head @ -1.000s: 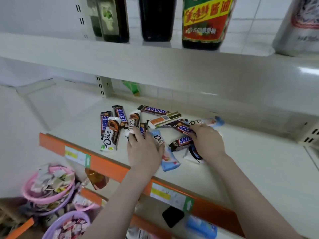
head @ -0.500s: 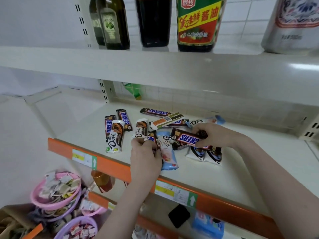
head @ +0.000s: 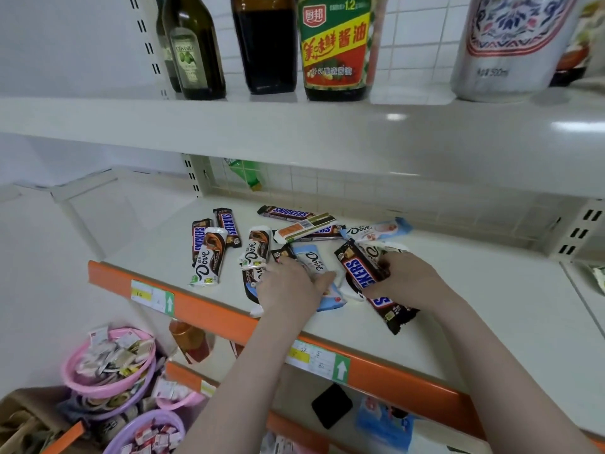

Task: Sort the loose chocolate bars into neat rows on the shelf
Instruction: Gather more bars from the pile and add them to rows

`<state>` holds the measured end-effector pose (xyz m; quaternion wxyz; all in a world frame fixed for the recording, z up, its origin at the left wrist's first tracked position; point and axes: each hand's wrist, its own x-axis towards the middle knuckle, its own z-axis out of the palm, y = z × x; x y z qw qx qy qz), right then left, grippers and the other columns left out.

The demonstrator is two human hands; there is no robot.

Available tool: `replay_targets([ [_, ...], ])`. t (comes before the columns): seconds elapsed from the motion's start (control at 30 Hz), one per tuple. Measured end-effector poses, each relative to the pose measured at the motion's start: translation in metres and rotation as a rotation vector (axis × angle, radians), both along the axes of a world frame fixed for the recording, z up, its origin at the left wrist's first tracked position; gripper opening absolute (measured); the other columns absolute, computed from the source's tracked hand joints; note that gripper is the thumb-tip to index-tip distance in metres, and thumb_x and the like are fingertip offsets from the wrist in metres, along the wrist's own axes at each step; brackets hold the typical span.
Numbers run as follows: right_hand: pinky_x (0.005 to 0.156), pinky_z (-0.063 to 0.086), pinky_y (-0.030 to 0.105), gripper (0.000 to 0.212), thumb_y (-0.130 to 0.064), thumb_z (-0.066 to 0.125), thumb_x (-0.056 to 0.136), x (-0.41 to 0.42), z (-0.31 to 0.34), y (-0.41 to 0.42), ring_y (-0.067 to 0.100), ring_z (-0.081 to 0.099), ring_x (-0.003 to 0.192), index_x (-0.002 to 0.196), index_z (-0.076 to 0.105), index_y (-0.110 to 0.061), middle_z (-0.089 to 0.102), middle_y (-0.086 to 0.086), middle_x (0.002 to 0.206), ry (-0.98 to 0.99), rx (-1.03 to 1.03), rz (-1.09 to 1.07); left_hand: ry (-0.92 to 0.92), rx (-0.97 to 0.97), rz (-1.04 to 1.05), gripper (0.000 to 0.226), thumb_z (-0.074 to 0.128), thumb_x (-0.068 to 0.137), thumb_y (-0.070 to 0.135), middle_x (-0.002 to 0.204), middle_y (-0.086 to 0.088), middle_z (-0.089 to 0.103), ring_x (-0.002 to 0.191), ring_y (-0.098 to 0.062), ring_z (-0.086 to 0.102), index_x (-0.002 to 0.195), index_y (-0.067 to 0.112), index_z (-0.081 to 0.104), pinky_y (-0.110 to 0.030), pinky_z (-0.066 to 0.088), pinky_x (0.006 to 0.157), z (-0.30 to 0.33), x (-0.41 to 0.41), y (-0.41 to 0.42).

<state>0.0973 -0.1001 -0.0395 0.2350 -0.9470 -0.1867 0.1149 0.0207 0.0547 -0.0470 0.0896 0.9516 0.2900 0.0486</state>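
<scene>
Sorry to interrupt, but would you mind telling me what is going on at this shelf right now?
A person is sorting a loose heap of chocolate bars on the white shelf. The right hand grips Snickers bars, at least two, lifted at a tilt over the pile. The left hand rests on the light blue Dove bar near the shelf's orange front edge. No neat rows yet: other Snickers and Dove bars lie scattered at mixed angles to the left and behind.

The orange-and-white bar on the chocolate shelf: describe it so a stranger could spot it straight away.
Start at the white shelf with the orange front strip and find the chocolate pile. Near its back lies the orange-and-white bar, slanted across Snickers bars. It alone shows no Snickers or Dove name.
</scene>
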Motion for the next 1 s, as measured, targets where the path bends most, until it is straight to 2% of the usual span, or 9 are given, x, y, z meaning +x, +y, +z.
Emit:
replay_targets([
  [0.1, 0.052, 0.038, 0.019, 0.041, -0.039, 0.072, 0.063, -0.007, -0.003, -0.008, 0.012, 0.058, 0.073, 0.094, 0.056, -0.019, 0.062, -0.002, 0.086, 0.005, 0.054, -0.061, 0.043, -0.007, 0.072, 0.092, 0.044, 0.074, 0.077, 0.122, -0.019, 0.049, 0.111, -0.031, 0.052, 0.124, -0.001, 0.041, -0.035, 0.046, 0.087, -0.002, 0.012, -0.006],
  [0.2, 0.058, 0.042, 0.022, 0.042, -0.041, 0.073, 0.063, -0.011, -0.006, -0.015, 0.014, 0.059, 0.074, 0.096, 0.059, -0.019, 0.063, -0.002, 0.084, 0.013, 0.116, -0.107, 0.069, -0.069, 0.119, 0.097, 0.057, 0.07, 0.073, 0.128, -0.019, 0.043, 0.119, -0.033, 0.044, 0.13, -0.001, 0.037, -0.038, 0.041, 0.093, -0.002, 0.023, -0.009],
  [0.27, 0.062, 0.046, 0.025, 0.041, -0.042, 0.073, 0.063, -0.012, -0.007, -0.02, 0.015, 0.06, 0.076, 0.094, 0.06, -0.018, 0.064, 0.0, 0.085, 0.025, 0.145, -0.137, 0.079, -0.103, 0.107, 0.092, 0.061, 0.07, 0.067, 0.128, -0.019, 0.044, 0.118, -0.034, 0.043, 0.129, 0.0, 0.04, -0.039, 0.04, 0.094, -0.001, 0.028, -0.009],
  [0.37, 0.055, 0.043, 0.021, 0.038, -0.039, 0.073, 0.064, -0.013, -0.008, -0.028, 0.014, 0.06, 0.072, 0.091, 0.06, -0.016, 0.063, -0.001, 0.079, 0.037, 0.165, -0.172, 0.062, -0.127, 0.003, 0.07, 0.06, 0.074, 0.06, 0.117, -0.015, 0.055, 0.109, -0.03, 0.05, 0.115, 0.004, 0.051, -0.036, 0.043, 0.088, 0.0, 0.031, -0.009],
  [0.47, 0.051, 0.038, 0.02, 0.036, -0.038, 0.073, 0.063, -0.012, -0.008, -0.036, 0.011, 0.056, 0.068, 0.088, 0.058, -0.017, 0.058, -0.005, 0.073, 0.033, 0.169, -0.203, 0.042, -0.201, -0.014, 0.069, 0.063, 0.075, 0.054, 0.118, -0.015, 0.051, 0.111, -0.031, 0.049, 0.118, 0.004, 0.045, -0.036, 0.042, 0.089, -0.001, 0.031, -0.011],
  [0.57, 0.048, 0.035, 0.02, 0.034, -0.037, 0.073, 0.063, -0.012, -0.009, -0.042, 0.007, 0.053, 0.064, 0.085, 0.057, -0.018, 0.056, -0.007, 0.07, 0.037, 0.186, -0.218, 0.037, -0.167, -0.032, 0.064, 0.061, 0.079, 0.048, 0.123, -0.015, 0.046, 0.116, -0.033, 0.045, 0.122, 0.006, 0.04, -0.038, 0.039, 0.093, -0.002, 0.03, -0.018],
  [0.73, 0.048, 0.034, 0.019, 0.032, -0.038, 0.073, 0.063, -0.012, -0.01, -0.046, 0.005, 0.053, 0.062, 0.085, 0.058, -0.021, 0.055, -0.01, 0.068, 0.039, 0.215, -0.212, 0.014, -0.143, -0.048, 0.064, 0.048, 0.084, 0.06, 0.123, -0.014, 0.047, 0.117, -0.034, 0.042, 0.122, 0.009, 0.043, -0.042, 0.038, 0.094, -0.003, 0.03, -0.024],
  [0.9, 0.05, 0.038, 0.019, 0.035, -0.037, 0.073, 0.065, -0.014, -0.009, -0.049, 0.007, 0.057, 0.068, 0.091, 0.055, -0.023, 0.059, -0.007, 0.075, 0.089, 0.239, -0.198, -0.004, -0.257, -0.038, 0.052, 0.059, 0.081, 0.051, 0.115, -0.013, 0.053, 0.111, -0.033, 0.049, 0.11, 0.01, 0.046, -0.042, 0.043, 0.094, -0.001, 0.033, -0.016],
  [1.0, 0.053, 0.039, 0.018, 0.038, -0.036, 0.073, 0.065, -0.015, -0.007, -0.05, 0.011, 0.059, 0.073, 0.095, 0.056, -0.021, 0.061, -0.005, 0.081, 0.096, 0.26, -0.202, 0.013, -0.464, -0.094, 0.032, 0.072, 0.071, 0.04, 0.085, -0.005, 0.063, 0.085, -0.022, 0.062, 0.08, 0.015, 0.055, -0.029, 0.05, 0.072, 0.004, 0.034, -0.01],
])
